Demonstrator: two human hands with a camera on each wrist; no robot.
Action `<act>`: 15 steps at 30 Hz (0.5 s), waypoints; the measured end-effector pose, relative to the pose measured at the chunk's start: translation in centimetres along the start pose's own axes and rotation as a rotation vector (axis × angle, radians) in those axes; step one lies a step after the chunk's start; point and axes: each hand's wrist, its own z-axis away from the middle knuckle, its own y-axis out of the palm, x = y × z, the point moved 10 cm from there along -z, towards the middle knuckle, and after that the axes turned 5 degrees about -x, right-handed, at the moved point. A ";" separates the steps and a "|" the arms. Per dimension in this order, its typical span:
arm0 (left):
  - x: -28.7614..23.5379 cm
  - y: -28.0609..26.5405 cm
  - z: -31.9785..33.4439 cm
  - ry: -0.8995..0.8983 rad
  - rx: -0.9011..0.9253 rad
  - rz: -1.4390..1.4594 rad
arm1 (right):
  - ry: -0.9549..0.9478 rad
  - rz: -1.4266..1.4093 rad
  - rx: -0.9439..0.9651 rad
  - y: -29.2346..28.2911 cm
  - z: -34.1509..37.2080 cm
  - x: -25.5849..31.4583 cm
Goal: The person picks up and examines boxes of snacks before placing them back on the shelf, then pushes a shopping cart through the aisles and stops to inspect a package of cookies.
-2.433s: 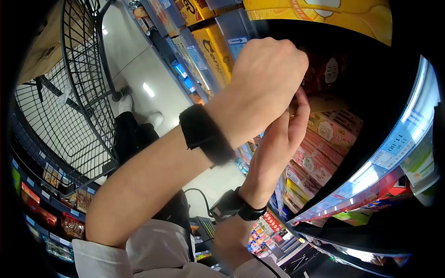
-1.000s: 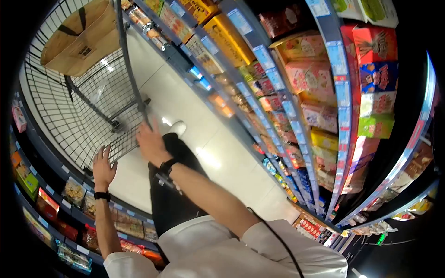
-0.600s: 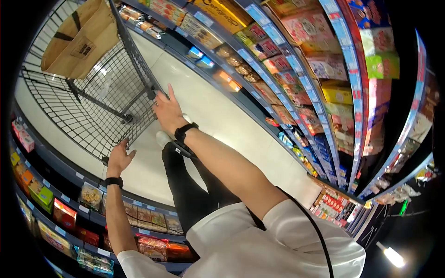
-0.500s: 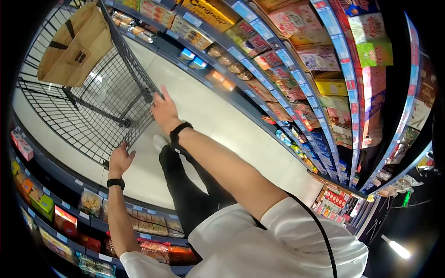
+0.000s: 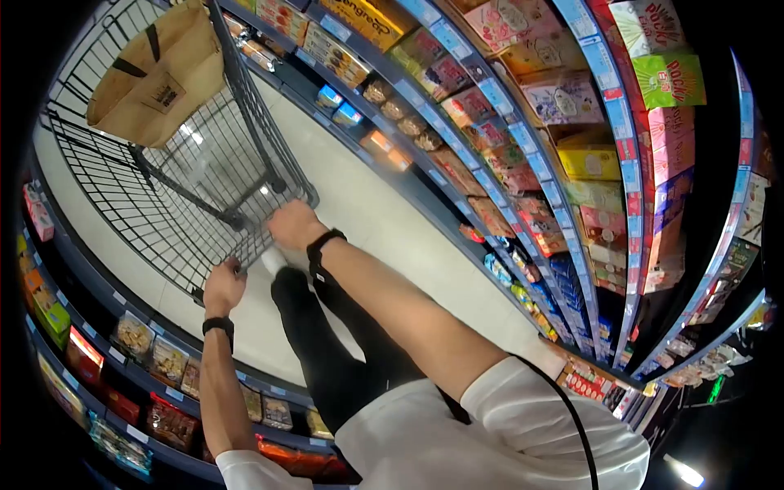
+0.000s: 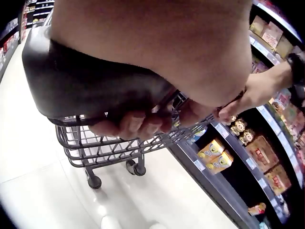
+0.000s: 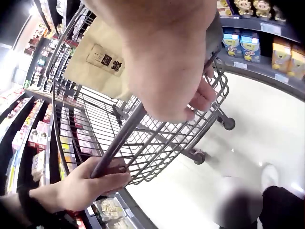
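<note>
A black wire shopping cart (image 5: 155, 220) stands before me in the head view, a brown paper bag (image 5: 163, 102) lying at its far end. My left hand (image 5: 224, 286) grips the left part of the cart's dark handle (image 7: 121, 136); in the left wrist view its fingers (image 6: 136, 125) are curled beneath the bar. Farther right along the handle, my right hand (image 5: 296, 224) holds on too, and the right wrist view catches its curled fingers (image 7: 204, 94). The left hand (image 7: 88, 183) wraps the bar's other end there. A black band circles each wrist.
Shelves of boxed snacks (image 5: 563, 98) line the right side, with Pocky boxes (image 5: 670, 80) on an upper tier. Lower shelves with packaged snacks (image 5: 135, 335) run along the left. Pale floor tiles (image 5: 425, 245) lie between, and the cart's wheels (image 6: 94, 182) rest on them.
Both hands have left the snack shelf on the right and come down to the cart. Their fingers, extended half a second ago, are now curled round the handle.
</note>
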 end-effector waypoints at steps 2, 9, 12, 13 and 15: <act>-0.3 0.9 1.4 -0.011 -0.014 -0.038 | -0.014 0.000 -0.034 -0.2 1.7 0.5; -1.0 5.5 5.4 -0.059 -0.027 -0.048 | -0.001 -0.081 -0.051 4.0 6.3 1.1; -0.9 8.9 6.5 -0.060 0.021 -0.061 | 0.012 -0.087 -0.167 5.2 8.9 1.1; -2.1 8.8 7.1 0.012 -0.024 -0.050 | 0.027 -0.099 -0.140 6.4 9.2 0.8; -1.7 9.9 8.8 -0.105 0.005 -0.010 | 0.060 -0.092 -0.125 7.8 10.9 0.9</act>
